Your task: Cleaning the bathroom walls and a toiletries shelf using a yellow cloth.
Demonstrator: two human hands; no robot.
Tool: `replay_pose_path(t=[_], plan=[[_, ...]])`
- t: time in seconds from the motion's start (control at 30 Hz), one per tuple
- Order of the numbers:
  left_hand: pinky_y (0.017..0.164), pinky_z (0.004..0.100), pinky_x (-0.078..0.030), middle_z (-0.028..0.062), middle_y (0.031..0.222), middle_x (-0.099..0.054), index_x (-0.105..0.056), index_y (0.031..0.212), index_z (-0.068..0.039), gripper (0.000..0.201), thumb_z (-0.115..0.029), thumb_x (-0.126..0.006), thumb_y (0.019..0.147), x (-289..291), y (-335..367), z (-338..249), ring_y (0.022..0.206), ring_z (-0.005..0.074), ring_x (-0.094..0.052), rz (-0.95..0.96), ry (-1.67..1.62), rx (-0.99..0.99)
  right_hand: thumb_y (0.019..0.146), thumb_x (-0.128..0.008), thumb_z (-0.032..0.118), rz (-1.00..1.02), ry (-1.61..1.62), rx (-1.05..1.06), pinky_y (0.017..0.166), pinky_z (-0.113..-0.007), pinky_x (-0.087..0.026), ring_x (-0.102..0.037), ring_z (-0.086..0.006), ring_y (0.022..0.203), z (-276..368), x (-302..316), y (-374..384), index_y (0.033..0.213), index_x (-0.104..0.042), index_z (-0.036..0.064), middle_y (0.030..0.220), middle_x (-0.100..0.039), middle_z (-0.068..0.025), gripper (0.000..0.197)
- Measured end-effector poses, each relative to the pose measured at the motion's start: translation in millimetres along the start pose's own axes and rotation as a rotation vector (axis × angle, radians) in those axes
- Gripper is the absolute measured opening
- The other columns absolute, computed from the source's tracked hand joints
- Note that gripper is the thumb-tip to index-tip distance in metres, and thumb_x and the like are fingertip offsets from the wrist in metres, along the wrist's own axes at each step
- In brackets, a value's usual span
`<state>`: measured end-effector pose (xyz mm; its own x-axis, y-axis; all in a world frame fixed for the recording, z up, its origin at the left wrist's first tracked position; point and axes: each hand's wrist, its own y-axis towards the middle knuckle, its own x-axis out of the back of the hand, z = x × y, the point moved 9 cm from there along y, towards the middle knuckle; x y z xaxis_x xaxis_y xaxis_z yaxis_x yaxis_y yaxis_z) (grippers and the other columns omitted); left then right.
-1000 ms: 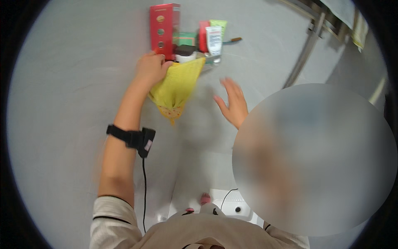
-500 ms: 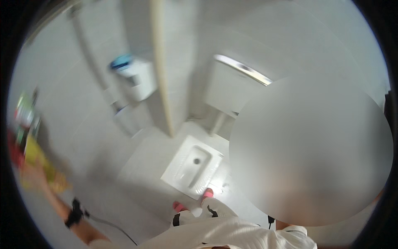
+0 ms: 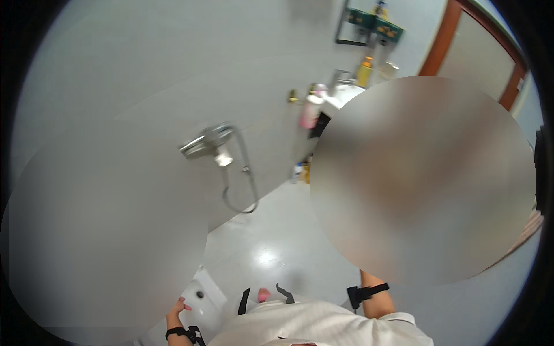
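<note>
My left hand [image 3: 178, 305] is low in the picture, in front of the white squat toilet [image 3: 203, 299]. A blurred patch covers part of it; the fingers that show look apart, with nothing seen in them. A black strap [image 3: 180, 333] circles that wrist. On the right, my right forearm [image 3: 378, 297] reaches forward and wears another black strap [image 3: 369, 292]. A large blurred patch hides my right hand, so its fingers and anything in them cannot be made out.
A chrome shower mixer [image 3: 210, 141] with a looped hose [image 3: 253, 190] is on the grey wall. Beyond stand a white washbasin [image 3: 346, 93], a pink bottle [image 3: 311, 111] and a yellow pump bottle [image 3: 364, 72]. A brown-framed door [image 3: 441, 37] is at far right. Bottles [image 3: 298, 172] stand low by the wall.
My view has swung right, from the squat toilet and cistern to the shower wall and basin. My left hand has come away from the yellow package at the left wall.
</note>
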<state>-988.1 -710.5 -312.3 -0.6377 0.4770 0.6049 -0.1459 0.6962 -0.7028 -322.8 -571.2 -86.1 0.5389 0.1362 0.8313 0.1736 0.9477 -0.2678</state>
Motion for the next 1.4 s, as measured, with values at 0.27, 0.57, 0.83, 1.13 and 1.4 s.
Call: replay_pose_path(t=[0.27,0.57,0.83,1.13,1.4], plan=[[0.088,0.0339,-0.039,0.0176,0.124,-0.04,-0.035,0.125,-0.006,0.07,-0.033,-0.065,0.067,-33.4,132.6,-353.9,0.117,0.0312,-0.035,0.355,0.305,-0.51,0.081,-0.051,0.024,-0.45,0.37,-0.125,0.074,-0.03,-0.044,-0.058,-0.0237,0.086,-78.9,54.0,63.0,0.081,-0.059,0.004,0.092,-0.06,-0.017,0.022],[0.089,0.0363,-0.038,0.0184,0.112,-0.05,-0.045,0.116,-0.004,0.055,-0.035,-0.057,0.072,-154.7,220.9,-672.7,0.104,0.0314,-0.047,0.494,0.854,-0.956,0.079,-0.043,0.022,-0.76,0.483,-0.512,0.065,-0.034,-0.044,-0.058,-0.023,0.068,-204.5,160.7,89.0,0.071,-0.057,-0.001,0.069,-0.06,-0.0161,0.028],[0.083,0.0345,-0.041,0.0175,0.106,-0.054,-0.049,0.111,-0.006,0.044,-0.03,-0.056,0.075,-224.6,198.4,-876.9,0.097,0.0294,-0.052,0.692,0.66,-1.129,0.082,-0.04,0.024,-1.005,0.222,-0.587,0.068,-0.035,-0.042,-0.054,-0.0281,0.072,-270.3,306.4,160.5,0.073,-0.058,0.0002,0.071,-0.058,-0.0147,0.031],[0.084,0.0336,-0.041,0.0151,0.105,-0.055,-0.045,0.116,-0.009,0.053,-0.038,-0.056,0.073,-226.4,300.7,-891.5,0.097,0.0276,-0.053,0.546,0.854,-0.684,0.081,-0.051,0.028,-1.027,-0.224,-0.137,0.093,-0.043,-0.029,-0.041,-0.0341,0.108,-353.8,540.0,439.1,0.112,-0.045,0.0004,0.12,-0.042,-0.0193,0.042],[0.08,0.033,-0.044,0.0126,0.099,-0.059,-0.049,0.113,-0.011,0.048,-0.038,-0.058,0.074,-242.6,284.5,-948.3,0.092,0.0257,-0.056,0.49,0.659,-0.668,0.072,-0.06,0.031,-0.797,-0.183,-0.401,0.086,-0.038,-0.034,-0.051,-0.0274,0.089,-438.4,554.0,572.7,0.09,-0.057,0.0054,0.086,-0.058,-0.0102,0.031]])
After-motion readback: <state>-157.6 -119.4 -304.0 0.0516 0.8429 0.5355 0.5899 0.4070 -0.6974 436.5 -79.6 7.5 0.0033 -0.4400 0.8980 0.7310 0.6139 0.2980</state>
